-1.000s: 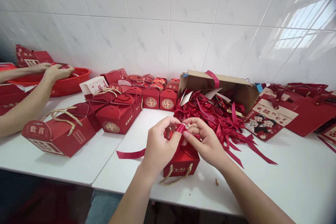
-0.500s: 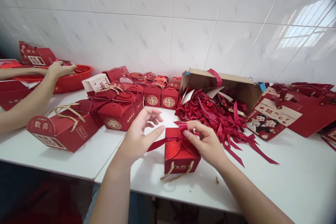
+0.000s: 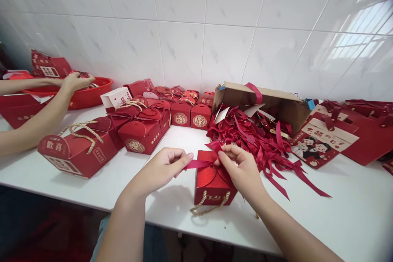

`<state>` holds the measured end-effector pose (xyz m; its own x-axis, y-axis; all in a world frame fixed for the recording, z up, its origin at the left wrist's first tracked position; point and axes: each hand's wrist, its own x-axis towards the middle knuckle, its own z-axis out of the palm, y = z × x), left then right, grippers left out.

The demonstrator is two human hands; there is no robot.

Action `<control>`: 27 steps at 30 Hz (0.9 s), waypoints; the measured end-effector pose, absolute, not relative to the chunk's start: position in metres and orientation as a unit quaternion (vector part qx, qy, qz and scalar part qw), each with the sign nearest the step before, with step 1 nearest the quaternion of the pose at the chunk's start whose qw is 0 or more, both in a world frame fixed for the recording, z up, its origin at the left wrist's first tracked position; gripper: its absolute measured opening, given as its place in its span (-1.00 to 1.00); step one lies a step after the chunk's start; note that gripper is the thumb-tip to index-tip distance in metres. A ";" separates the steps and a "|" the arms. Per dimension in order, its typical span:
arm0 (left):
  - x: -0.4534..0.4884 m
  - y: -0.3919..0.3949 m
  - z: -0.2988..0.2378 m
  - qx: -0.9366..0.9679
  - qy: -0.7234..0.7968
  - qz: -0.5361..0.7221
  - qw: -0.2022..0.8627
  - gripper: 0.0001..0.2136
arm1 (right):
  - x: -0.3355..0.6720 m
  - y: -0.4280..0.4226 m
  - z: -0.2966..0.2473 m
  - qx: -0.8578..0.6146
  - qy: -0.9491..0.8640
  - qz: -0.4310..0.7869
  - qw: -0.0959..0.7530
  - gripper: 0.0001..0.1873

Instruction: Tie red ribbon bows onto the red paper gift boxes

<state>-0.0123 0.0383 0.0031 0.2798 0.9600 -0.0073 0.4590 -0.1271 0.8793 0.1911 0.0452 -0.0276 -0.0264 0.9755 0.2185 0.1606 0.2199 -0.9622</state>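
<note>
A small red gift box (image 3: 211,184) with gold lettering stands on the white table in front of me. Its twisted gold cord handle (image 3: 206,212) hangs down the near side. Across its top runs a dark red satin ribbon (image 3: 199,164). My left hand (image 3: 164,169), to the left of the box, pinches one end of that ribbon and holds it out taut. Over the box's right top, my right hand (image 3: 241,168) is closed on the ribbon near the middle, where a loop stands up. The fingertips partly hide the knot.
A cardboard box (image 3: 264,102) spills a heap of red ribbons (image 3: 248,135) behind. Red gift boxes (image 3: 143,135) stand at the left and back. Red bags (image 3: 325,143) are at the right. A co-worker's hands (image 3: 73,82) work over a red basin (image 3: 92,97).
My left hand was open beside the ribbon end; now its fingers have closed on it and pull it left. My right hand keeps its hold. The view has shifted slightly.
</note>
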 end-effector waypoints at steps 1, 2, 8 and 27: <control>-0.011 0.036 0.007 0.686 0.498 0.316 0.425 -0.61 | 0.190 0.046 -0.027 -0.483 -0.604 0.377 0.509 -0.83; -0.009 0.034 0.011 0.684 0.475 0.333 0.442 -0.65 | 0.189 0.046 -0.027 -0.482 -0.620 0.347 0.512 -0.86; 0.017 0.027 0.022 0.674 0.375 0.460 0.440 -0.88 | 0.191 0.046 -0.029 -0.399 -0.735 0.212 0.505 -0.90; 0.035 0.061 -0.011 0.586 0.515 0.480 0.401 -0.49 | 0.197 0.042 -0.031 -0.383 -0.683 0.376 0.495 -0.75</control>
<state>0.0354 0.0606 -0.0115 0.0088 0.9888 0.1492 0.2182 -0.1475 0.9647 0.1970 0.0416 -0.0311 -0.2165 0.8952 0.3897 0.1509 0.4250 -0.8925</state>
